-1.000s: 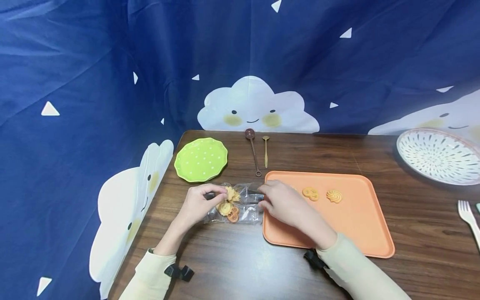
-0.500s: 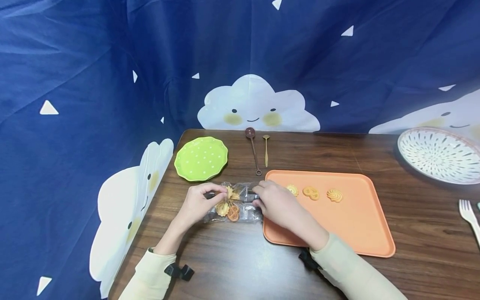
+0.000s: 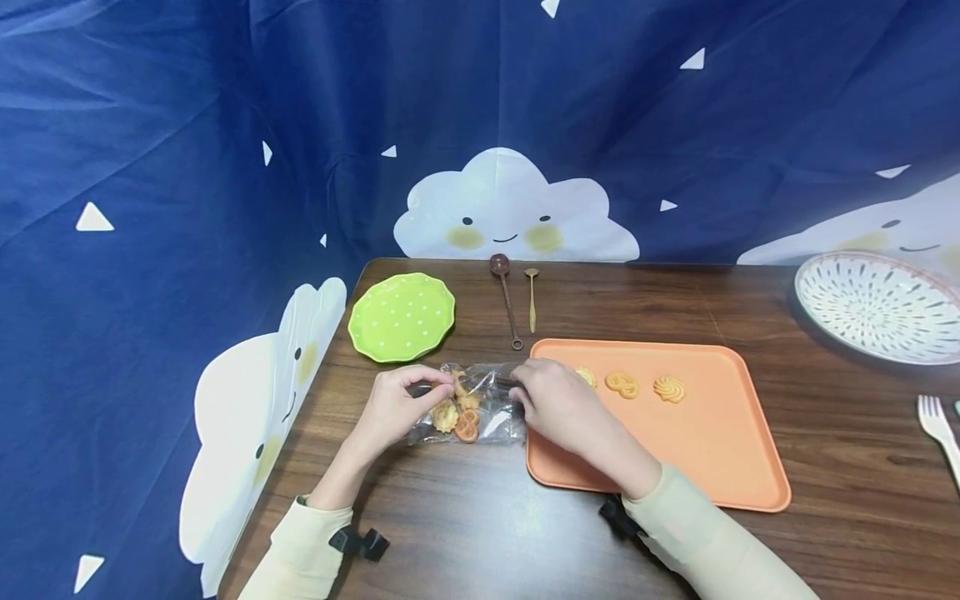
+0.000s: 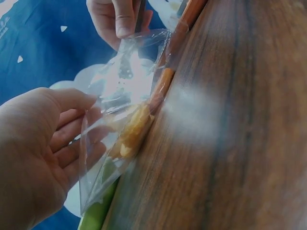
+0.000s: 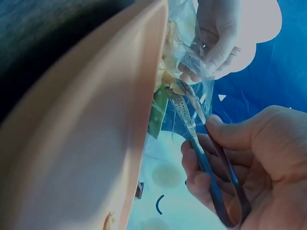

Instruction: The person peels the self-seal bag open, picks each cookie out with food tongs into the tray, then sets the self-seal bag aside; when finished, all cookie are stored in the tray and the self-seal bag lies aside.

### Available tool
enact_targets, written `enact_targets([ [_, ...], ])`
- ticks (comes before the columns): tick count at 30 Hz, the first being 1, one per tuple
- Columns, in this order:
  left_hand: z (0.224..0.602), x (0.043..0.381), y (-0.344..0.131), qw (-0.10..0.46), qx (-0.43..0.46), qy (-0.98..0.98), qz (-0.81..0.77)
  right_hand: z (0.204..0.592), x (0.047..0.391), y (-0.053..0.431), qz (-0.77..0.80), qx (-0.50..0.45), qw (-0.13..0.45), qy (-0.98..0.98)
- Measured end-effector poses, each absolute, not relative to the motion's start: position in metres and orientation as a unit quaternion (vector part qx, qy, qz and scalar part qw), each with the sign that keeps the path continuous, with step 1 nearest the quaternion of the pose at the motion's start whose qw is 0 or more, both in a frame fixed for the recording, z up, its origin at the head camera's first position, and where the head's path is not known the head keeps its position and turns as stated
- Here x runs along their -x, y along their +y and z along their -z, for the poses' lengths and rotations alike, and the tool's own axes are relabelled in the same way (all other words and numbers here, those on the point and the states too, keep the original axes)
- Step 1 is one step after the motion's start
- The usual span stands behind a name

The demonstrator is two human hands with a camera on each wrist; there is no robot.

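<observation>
My left hand (image 3: 393, 408) pinches the upper edge of a clear plastic bag (image 3: 498, 425) lying on the table. Several cookies show through the film, among them a round fluted one (image 3: 445, 416) and a browner pretzel-shaped one (image 3: 467, 426). From the right, my right hand (image 3: 562, 408) holds metal tongs (image 5: 205, 165), thumb on one arm and fingers on the other. Their perforated tips reach into the bag, close to a pale cookie. On the orange tray (image 3: 675, 467) lie a pretzel cookie (image 3: 622, 384), a swirl cookie (image 3: 669, 389) and a third cookie (image 3: 587, 377), partly hidden by my right hand.
A green dotted plate (image 3: 401, 317) stands at the back left. Beside it lie a long brown spoon (image 3: 510, 304) and a small gold spoon (image 3: 532, 307). Far right are a white patterned dish (image 3: 877, 308) and a white fork (image 3: 933, 421).
My right hand has shifted slightly left, and more of the third tray cookie shows. The cookies at the top of the bag have shifted and sit slightly lower. My left hand has stayed put.
</observation>
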State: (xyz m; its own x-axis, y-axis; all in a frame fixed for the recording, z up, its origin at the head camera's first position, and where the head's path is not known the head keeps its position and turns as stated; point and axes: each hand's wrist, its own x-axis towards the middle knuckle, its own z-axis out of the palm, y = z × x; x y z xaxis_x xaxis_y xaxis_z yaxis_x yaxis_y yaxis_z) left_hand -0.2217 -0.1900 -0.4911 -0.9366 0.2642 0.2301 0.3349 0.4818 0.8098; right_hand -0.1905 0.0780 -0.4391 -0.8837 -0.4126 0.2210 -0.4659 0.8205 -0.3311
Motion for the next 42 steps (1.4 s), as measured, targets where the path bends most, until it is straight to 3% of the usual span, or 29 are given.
enact_targets([
  [7, 0.489, 0.221, -0.190, 0.061, 0.167, -0.859, 0.480, 0.430, 0.191, 0.089, -0.217, -0.192, 0.076, -0.954],
  [24, 0.488, 0.221, -0.190, 0.056, 0.169, -0.862, 0.475, 0.408, 0.176, 0.159, -0.203, -0.172, 0.099, -0.959],
  [38, 0.486, 0.220, -0.190, 0.036, 0.155, -0.860, 0.484, 0.414, 0.163, 0.222, -0.131, -0.217, 0.111, -0.961],
  [42, 0.488, 0.220, -0.189, 0.034, 0.158, -0.861, 0.483, 0.415, 0.163, 0.227, -0.128, -0.230, 0.091, -0.960],
])
